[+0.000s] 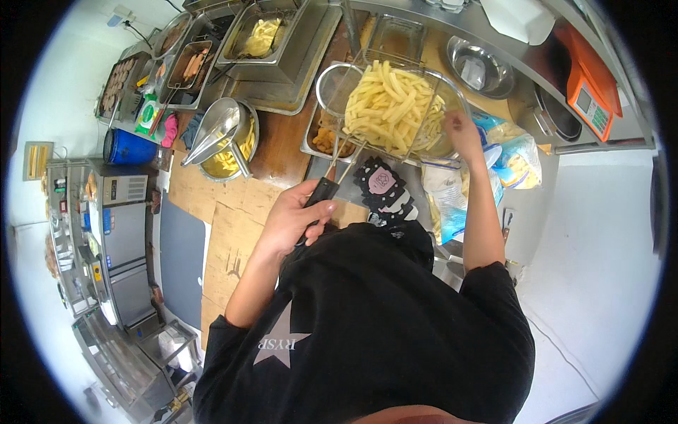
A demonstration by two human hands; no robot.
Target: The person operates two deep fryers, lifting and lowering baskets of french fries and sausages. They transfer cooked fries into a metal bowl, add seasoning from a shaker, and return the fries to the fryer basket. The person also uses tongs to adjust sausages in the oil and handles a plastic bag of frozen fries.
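My left hand (pixel 310 214) is closed around the black handle (pixel 321 195) of a wire fryer basket (pixel 410 153). The basket is heaped with pale french fries (pixel 389 106) and sits above a steel bowl (pixel 465 95) that holds more fries. At the bowl's right side is my right hand (pixel 460 127), its fingers curled and partly blurred; whether they pinch a fry cannot be made out. Printed plastic bags of fries (pixel 516 153) lie to the right of the bowl. Beneath the basket's near end is a steel tray of breaded pieces (pixel 331 142).
At the left, a bowl of fries (pixel 225 164) has a steel strainer (pixel 228 119) across it. Fryers (pixel 265 66) with baskets of fries and sausages stand behind. An orange digital scale (pixel 590 106) is at the right, near another steel bowl (pixel 495 58). Patterned black mitts (pixel 381 180) lie near my body.
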